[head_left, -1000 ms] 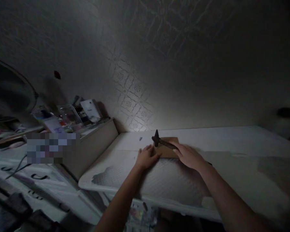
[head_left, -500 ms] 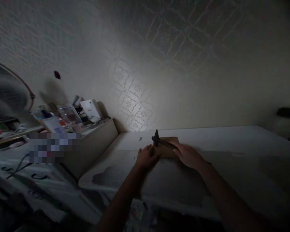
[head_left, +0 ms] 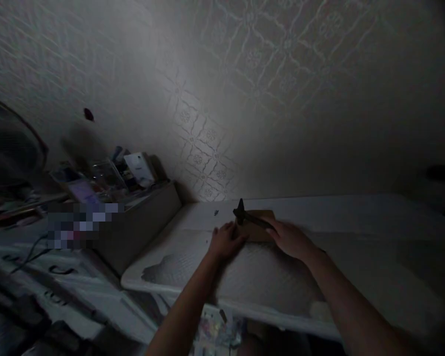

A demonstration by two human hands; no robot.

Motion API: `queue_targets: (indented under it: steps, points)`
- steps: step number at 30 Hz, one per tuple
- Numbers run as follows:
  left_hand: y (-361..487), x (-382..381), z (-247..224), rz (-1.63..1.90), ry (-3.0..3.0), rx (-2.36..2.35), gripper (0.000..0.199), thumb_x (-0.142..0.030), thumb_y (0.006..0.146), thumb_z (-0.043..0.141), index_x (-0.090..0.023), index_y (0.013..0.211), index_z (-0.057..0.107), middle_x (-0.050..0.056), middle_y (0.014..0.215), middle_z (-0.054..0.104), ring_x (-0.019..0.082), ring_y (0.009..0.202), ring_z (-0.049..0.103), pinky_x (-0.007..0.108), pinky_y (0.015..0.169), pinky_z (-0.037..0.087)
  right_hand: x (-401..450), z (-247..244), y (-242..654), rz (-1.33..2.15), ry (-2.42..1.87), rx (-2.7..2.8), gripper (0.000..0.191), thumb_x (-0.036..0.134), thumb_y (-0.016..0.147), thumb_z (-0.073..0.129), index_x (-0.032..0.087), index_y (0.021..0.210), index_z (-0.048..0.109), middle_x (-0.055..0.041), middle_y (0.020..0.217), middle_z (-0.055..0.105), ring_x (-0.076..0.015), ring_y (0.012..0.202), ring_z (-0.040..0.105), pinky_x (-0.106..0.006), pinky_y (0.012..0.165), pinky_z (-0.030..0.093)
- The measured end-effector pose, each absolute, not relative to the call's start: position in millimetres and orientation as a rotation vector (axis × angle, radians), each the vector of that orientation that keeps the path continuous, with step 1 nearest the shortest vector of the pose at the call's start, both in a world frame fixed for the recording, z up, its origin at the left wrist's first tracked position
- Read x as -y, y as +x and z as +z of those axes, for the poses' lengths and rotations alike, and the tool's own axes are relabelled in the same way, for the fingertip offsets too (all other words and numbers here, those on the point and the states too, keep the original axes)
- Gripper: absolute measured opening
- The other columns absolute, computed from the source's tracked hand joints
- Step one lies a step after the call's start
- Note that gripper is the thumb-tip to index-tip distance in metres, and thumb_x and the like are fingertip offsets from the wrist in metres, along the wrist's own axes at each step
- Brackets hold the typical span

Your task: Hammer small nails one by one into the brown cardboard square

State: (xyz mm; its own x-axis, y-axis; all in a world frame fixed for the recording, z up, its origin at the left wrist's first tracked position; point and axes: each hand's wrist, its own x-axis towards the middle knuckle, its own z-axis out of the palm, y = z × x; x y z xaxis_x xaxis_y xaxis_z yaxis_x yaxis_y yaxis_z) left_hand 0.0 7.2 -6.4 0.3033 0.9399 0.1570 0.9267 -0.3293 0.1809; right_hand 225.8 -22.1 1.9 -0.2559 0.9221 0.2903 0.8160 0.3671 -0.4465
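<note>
My right hand (head_left: 291,240) is closed around the handle of a dark hammer (head_left: 257,220). The hammer's head hangs over the left part of a flat brown board (head_left: 259,235) lying on the white table. My left hand (head_left: 225,241) grips the board's left edge, its thumb along the near side and its fingers at the far side, just below the hammer head. Whether anything small sits between those fingers is too dark to tell. A few small dark bits (head_left: 216,212), their kind unclear, lie on the table beyond my left hand.
Left of the table (head_left: 341,212) stands a drawer cabinet (head_left: 144,217) crowded with a white box (head_left: 139,167), clear containers and other items. A fan (head_left: 11,143) is at the far left. The patterned wall (head_left: 282,123) rises behind the table. Below its front edge are colourful items (head_left: 218,329).
The light on the wall and the right side has dimmed. Both hands, the hammer and the board stay nearly in place.
</note>
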Motion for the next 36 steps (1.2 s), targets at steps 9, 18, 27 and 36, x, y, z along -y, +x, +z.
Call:
queue_targets:
  steps: [9, 18, 27, 36]
  points:
    - [0.0, -7.3, -7.3, 0.384, 2.484, -1.773, 0.067, -0.066, 0.085, 0.033, -0.02, 0.133, 0.044, 0.011, 0.141, 0.042, 0.027, 0.13, 0.036, 0.047, 0.109, 0.021, 23.1, 4.8, 226.1, 0.275, -1.504, 2.148, 0.045, 0.024, 0.091, 0.036, 0.025, 0.135, 0.04, -0.0074, 0.12, 0.061, -0.0234, 0.105, 0.058, -0.035, 0.087, 0.043]
    - [-2.0, -9.1, -10.0, 0.351, 2.505, -1.775, 0.068, -0.067, 0.086, 0.03, -0.02, 0.132, 0.044, 0.01, 0.142, 0.041, 0.027, 0.131, 0.036, 0.047, 0.109, 0.02, 20.5, 0.5, 227.6, 0.19, -1.539, 2.102, 0.043, 0.025, 0.091, 0.038, 0.026, 0.133, 0.042, -0.0059, 0.118, 0.061, -0.0227, 0.102, 0.059, -0.032, 0.081, 0.044]
    - [-1.2, -9.1, -10.2, 0.37, 2.517, -1.755, 0.068, -0.067, 0.086, 0.03, -0.019, 0.131, 0.045, 0.011, 0.14, 0.043, 0.027, 0.13, 0.037, 0.049, 0.108, 0.021, 18.2, 2.6, 238.6, -0.195, -1.858, 1.752, 0.043, 0.022, 0.089, 0.042, 0.02, 0.132, 0.045, -0.0097, 0.103, 0.064, -0.0239, 0.096, 0.058, -0.033, 0.076, 0.043]
    - [-0.5, -6.6, -9.5, 0.365, 2.458, -1.745, 0.069, -0.065, 0.086, 0.032, -0.018, 0.136, 0.038, 0.012, 0.143, 0.038, 0.026, 0.132, 0.033, 0.052, 0.11, 0.016, 13.8, -7.4, 261.5, -0.124, -2.227, 1.403, 0.036, 0.02, 0.085, 0.043, 0.02, 0.118, 0.059, -0.0127, 0.097, 0.066, -0.0281, 0.091, 0.061, -0.036, 0.07, 0.045]
